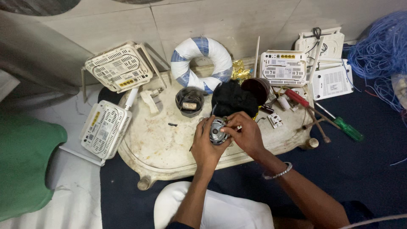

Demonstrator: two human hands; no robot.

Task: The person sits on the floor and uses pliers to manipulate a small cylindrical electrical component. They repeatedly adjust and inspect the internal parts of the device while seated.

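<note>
My left hand point(206, 143) and my right hand point(246, 132) both hold a small round metal motor part point(217, 131) over a low, stained white table point(161, 140). The left hand cups it from the left and below. The right hand's fingers pinch at its top right edge. A silver bracelet point(277, 173) circles my right wrist. Just behind the hands lies a black cloth bundle point(232, 98).
Several white routers lie around, with one point(120, 66) at the back left, another point(104, 128) off the table's left edge and another point(283, 68) at the back right. A white and blue ring point(201, 63), a dark cup point(189, 101), screwdrivers point(344, 126) and blue cable point(379, 51) are also here.
</note>
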